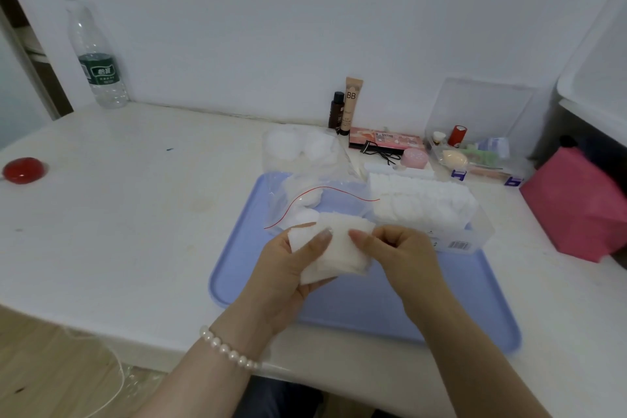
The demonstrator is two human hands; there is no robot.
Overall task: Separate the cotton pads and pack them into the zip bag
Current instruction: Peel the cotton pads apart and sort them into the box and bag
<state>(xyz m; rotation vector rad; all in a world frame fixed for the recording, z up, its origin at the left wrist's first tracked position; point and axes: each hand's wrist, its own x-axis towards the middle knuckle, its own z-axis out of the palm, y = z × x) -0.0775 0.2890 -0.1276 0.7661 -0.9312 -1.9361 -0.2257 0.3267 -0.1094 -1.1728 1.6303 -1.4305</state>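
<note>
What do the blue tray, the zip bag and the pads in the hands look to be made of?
Blue tray: probably moulded plastic, matte and smooth, with a rounded raised rim.
Zip bag: thin clear plastic film, glossy and wrinkled, with a red seal line; white pads show through it.
Cotton pads: soft white fibrous cotton, matte with fuzzy edges, held between the left hand and the right hand.

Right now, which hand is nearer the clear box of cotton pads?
Right. The right hand is just in front of the clear box; the left hand is farther left, over the tray.
</note>
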